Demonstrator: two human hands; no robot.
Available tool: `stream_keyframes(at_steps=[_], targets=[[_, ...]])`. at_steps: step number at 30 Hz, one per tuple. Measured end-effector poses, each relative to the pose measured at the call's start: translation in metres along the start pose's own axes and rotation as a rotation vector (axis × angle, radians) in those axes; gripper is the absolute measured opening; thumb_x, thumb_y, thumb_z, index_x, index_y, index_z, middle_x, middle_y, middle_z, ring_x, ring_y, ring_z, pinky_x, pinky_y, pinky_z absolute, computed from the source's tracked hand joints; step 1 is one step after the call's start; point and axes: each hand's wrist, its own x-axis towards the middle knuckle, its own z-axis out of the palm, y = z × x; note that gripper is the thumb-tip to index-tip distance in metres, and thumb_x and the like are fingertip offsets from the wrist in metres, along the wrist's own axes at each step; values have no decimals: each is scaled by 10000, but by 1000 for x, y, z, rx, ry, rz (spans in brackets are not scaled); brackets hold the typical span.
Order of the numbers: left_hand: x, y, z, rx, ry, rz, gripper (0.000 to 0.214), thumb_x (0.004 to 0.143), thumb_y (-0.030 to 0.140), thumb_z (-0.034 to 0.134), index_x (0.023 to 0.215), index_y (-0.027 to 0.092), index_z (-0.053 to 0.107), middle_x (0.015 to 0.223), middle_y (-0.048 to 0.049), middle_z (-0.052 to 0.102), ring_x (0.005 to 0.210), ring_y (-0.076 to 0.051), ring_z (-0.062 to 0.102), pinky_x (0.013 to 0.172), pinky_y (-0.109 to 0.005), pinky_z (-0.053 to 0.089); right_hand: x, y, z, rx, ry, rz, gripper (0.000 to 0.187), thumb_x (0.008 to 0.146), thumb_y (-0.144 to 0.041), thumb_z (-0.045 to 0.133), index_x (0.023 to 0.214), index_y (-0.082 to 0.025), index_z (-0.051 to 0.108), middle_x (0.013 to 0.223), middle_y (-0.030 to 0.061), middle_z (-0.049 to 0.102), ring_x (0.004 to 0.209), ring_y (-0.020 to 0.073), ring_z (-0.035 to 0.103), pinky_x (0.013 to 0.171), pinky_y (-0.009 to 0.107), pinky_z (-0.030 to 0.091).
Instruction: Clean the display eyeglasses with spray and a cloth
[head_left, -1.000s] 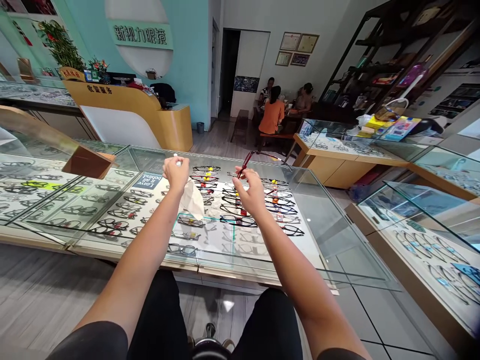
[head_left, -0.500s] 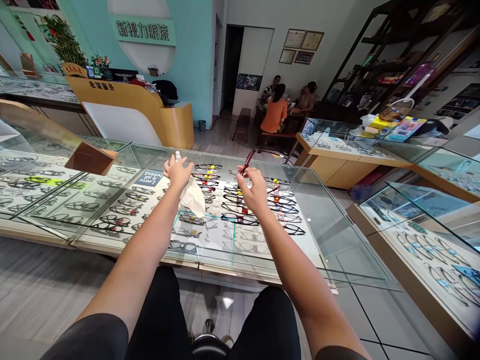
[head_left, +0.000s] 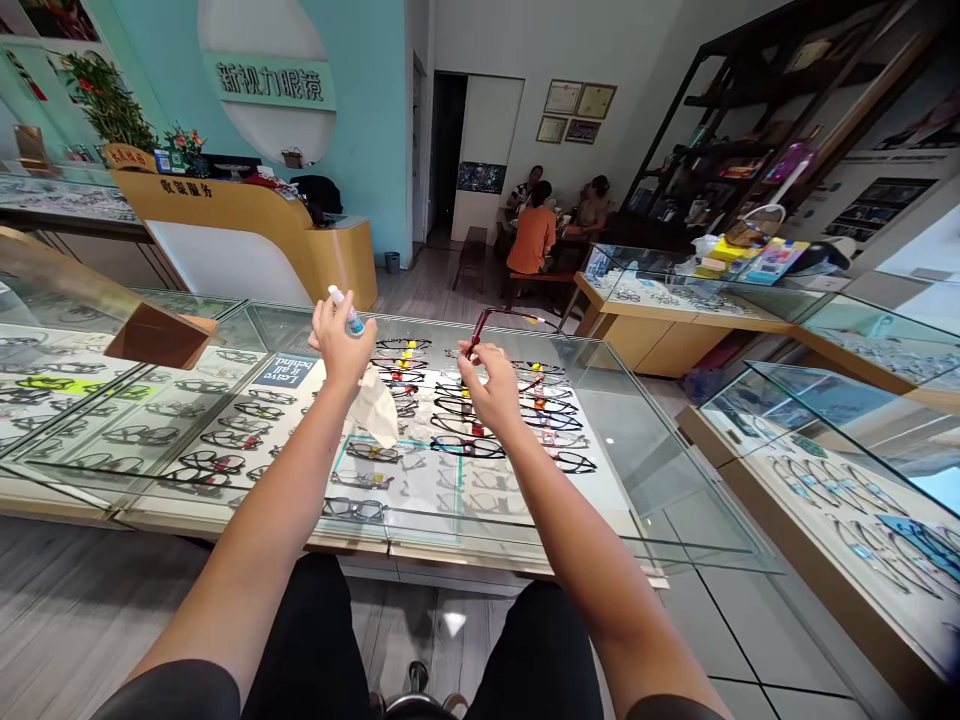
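My left hand (head_left: 339, 345) is closed around a small spray bottle (head_left: 347, 311) with a white top, its nozzle pointing up and right. A crumpled white tissue (head_left: 376, 408) hangs below the same hand. My right hand (head_left: 491, 385) pinches a pair of red-framed glasses (head_left: 501, 318) by one temple, the frame held up above the glass counter (head_left: 637, 470). Both hands hover over rows of displayed glasses (head_left: 457, 420) under the glass.
More glass display cases stand to the left (head_left: 90, 400) and right (head_left: 862, 440). A curved yellow reception desk (head_left: 247, 225) is behind. Several people sit at a table (head_left: 551, 225) near the back wall. Dark shelving (head_left: 750, 150) rises at the right.
My left hand has lifted and tilted the spray bottle so more of it shows above the fingers. My right hand has stayed in place with the red glasses.
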Motion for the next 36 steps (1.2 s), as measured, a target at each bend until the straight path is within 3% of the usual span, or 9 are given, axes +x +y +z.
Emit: stream_keyframes(at_steps=[5,10,15,18,22,27,30,33,36], targets=[[-21,35,-14,-187,57,250,725,946,323,687,1659,268,567,1786,-115,473,1671,-355,414,1364,-542,372,1,1,-1,15,7,4,261,1107,-402,570,1144,-223,756,1267,125,840,1018,277,703,1025,474,504],[-52,60,-16,-271,-99,211,673,1035,407,633,1693,301,538,1865,-102,326,1656,-400,438,1224,-496,541,1,1,-2,24,2,34,243,1110,-397,571,1135,-229,744,1293,127,834,1044,280,709,1091,502,475],[-69,67,-7,-470,-255,224,670,1029,402,632,1687,324,529,1857,-128,333,1449,-368,664,1078,-443,625,1,1,-3,16,3,46,280,1120,-422,554,1162,-228,751,1303,124,831,1032,271,700,1084,488,487],[-72,66,-1,-632,-329,213,773,1031,375,638,1757,387,373,1856,-129,338,1303,-320,753,1012,-416,638,2,2,-3,7,6,47,323,1127,-460,539,1165,-226,758,1289,132,830,1035,276,695,1043,465,515],[-68,62,8,-837,-441,97,1022,971,366,726,1800,384,128,1792,-182,438,1280,-307,763,974,-402,627,1,2,-3,18,11,56,318,1119,-456,554,1181,-226,765,1288,125,830,1058,281,691,1035,458,530],[-60,58,16,-951,-610,-86,684,853,410,802,1465,238,551,1528,-192,688,1389,-335,687,1049,-441,615,1,1,-3,44,1,61,304,1114,-436,555,1150,-225,770,1268,117,837,1032,277,685,1046,465,529],[-58,58,15,-1038,-689,-265,625,794,359,791,1365,279,549,1425,-119,723,1312,-293,692,963,-438,651,1,0,-3,59,-7,72,331,1120,-463,544,1183,-229,770,1262,118,831,1039,275,690,1048,463,533],[-55,59,11,-1101,-755,-452,620,737,297,747,1331,275,574,1178,-67,742,1072,-243,713,833,-382,634,1,-1,-4,87,-18,89,350,1123,-487,546,1202,-228,769,1215,113,827,1030,268,691,1020,446,537],[-52,60,7,-1149,-836,-542,455,771,392,701,1187,210,672,945,-71,693,896,-240,688,756,-377,598,1,-2,-5,116,-50,100,368,1124,-522,536,1158,-237,767,1197,103,821,997,255,688,1018,434,533]])
